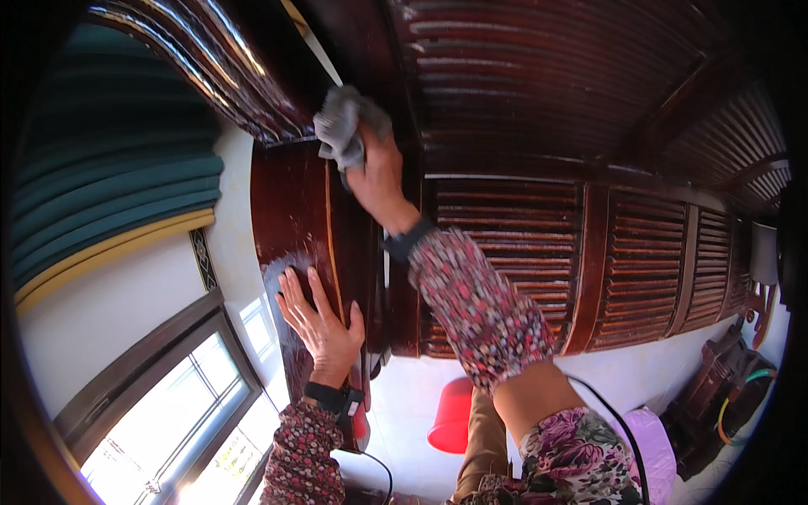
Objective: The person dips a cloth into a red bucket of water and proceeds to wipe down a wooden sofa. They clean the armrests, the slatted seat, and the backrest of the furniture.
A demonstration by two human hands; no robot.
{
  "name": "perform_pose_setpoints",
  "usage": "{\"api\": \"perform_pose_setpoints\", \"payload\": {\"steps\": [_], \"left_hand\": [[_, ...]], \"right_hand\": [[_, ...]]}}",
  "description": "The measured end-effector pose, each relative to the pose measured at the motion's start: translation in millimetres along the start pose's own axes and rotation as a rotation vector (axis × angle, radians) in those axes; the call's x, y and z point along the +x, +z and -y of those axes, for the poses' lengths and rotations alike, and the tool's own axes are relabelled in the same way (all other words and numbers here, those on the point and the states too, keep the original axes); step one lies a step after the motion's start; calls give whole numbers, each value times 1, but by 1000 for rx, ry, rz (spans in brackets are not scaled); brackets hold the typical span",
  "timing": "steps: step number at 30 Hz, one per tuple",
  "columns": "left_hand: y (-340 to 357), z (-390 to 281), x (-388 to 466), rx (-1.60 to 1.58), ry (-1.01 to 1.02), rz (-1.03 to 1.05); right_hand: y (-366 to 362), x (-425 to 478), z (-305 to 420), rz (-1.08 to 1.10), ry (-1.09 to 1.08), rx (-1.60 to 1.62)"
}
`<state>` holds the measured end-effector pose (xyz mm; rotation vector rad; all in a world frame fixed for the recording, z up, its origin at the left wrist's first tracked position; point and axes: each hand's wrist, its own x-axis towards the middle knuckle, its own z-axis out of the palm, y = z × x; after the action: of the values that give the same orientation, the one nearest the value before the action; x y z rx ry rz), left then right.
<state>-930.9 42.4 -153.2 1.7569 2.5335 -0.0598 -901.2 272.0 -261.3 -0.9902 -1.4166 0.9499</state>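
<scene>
My right hand (382, 180) grips a crumpled grey cloth (344, 126) against a dark, polished wooden piece of furniture (284, 196), near the lower end of its ridged, glossy moulding (240, 69). Lower down and to the left, my left hand (325, 331) lies with fingers spread on a flat wooden panel of the same furniture, holding nothing. A pale, hazy patch (284, 268) shows on the wood around its fingertips. Both wrists wear dark bands, and patterned sleeve covers reach up the forearms.
Slatted wooden panels (505, 233) run along the right. A red bucket (453, 416) stands on the pale floor (404, 404) by my leg. At left are a teal curtain (126, 183) with a yellow border and a bright window (183, 404). Black cables hang near both arms.
</scene>
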Motion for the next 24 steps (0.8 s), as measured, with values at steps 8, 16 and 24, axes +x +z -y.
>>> {"api": "perform_pose_setpoints", "payload": {"steps": [8, 16, 24], "left_hand": [[2, 0, 4, 20, 17, -49], [8, 2, 0, 35, 42, -63], [8, 11, 0, 48, 35, -96]], "right_hand": [[-31, -93, -75, 356, 429, -258], [-84, -264, 4, 488, 490, -122], [-141, -377, 183, 721, 682, 272]]}}
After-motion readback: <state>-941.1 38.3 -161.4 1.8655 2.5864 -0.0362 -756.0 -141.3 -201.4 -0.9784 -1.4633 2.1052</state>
